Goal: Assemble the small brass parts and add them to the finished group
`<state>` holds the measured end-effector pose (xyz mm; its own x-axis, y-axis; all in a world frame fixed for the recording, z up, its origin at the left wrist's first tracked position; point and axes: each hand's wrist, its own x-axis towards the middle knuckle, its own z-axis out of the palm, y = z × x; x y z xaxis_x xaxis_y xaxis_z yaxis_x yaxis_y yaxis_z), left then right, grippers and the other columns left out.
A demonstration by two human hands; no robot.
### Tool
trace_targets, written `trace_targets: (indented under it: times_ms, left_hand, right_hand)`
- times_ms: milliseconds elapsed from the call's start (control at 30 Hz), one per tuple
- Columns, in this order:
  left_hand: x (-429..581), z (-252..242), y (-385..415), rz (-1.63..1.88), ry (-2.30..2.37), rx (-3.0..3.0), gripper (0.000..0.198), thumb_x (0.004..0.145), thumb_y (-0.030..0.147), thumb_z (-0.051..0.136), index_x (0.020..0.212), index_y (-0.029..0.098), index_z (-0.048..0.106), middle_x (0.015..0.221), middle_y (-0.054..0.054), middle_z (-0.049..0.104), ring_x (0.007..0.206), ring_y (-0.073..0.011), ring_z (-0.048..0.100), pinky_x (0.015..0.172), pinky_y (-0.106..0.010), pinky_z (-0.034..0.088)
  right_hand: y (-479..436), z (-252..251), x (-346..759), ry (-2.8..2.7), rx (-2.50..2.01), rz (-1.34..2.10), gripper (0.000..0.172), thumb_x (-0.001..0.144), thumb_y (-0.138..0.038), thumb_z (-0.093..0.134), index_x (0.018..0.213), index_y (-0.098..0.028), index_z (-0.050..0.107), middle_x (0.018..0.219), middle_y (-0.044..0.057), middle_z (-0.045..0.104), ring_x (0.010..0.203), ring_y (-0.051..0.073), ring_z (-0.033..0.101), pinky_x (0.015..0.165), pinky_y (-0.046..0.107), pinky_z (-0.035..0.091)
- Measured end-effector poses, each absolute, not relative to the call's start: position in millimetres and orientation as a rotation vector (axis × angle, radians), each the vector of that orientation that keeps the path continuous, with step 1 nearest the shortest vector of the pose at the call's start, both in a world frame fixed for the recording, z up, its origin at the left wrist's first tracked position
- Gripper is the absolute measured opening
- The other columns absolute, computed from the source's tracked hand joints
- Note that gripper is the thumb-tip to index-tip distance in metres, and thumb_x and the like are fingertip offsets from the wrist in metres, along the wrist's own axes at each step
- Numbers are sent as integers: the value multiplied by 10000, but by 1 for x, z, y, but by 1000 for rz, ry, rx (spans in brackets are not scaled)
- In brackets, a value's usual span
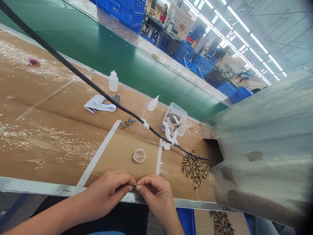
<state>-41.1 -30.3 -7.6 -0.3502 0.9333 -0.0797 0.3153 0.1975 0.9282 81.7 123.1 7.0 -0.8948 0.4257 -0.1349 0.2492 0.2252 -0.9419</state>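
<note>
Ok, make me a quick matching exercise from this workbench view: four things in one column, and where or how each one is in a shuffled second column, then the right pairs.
Things:
1. Small part
2. Clear round dish
3. Heap of striped parts
4. White plastic bottle

Places or states:
A. Beside the metal chute
B. Standing upright
C. Pinched between the left hand and right hand
D. Between two white tape strips

Pairs: 1-C, 2-D, 3-A, 4-B
</note>
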Motion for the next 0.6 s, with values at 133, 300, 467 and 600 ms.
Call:
trace_targets:
  times_ms: [133,300,467,600]
  left_hand:
    - [-42,-7,-30,1150,1786,1168,224,950,227,401,890,208,616,831,3,645,767,-137,591,701,-231,419]
    - [-41,-8,-30,1132,1794,1177,228,955,230,394,897,209,613,835,7,640,776,-134,589,709,-227,418]
    - [-41,-12,-31,1135,1809,1181,228,954,238,391,899,210,610,828,7,635,768,-136,585,703,-229,421]
    - [-41,-11,-31,1125,1810,1183,234,955,247,388,895,211,611,825,6,634,774,-139,587,711,-233,423]
  right_hand:
    - [124,8,81,-2344,-649,1757,80,778,-211,709,737,-169,765,698,31,682,641,138,602,574,202,442]
    - [124,9,80,-2339,-641,1755,82,780,-206,706,738,-169,766,694,32,680,635,135,597,564,198,441]
    - [124,7,81,-2320,-639,1768,72,774,-217,722,741,-176,770,695,29,684,633,132,593,561,197,438]
    - [124,7,81,-2317,-656,1782,73,777,-222,722,742,-184,773,694,26,681,630,132,595,552,193,438]
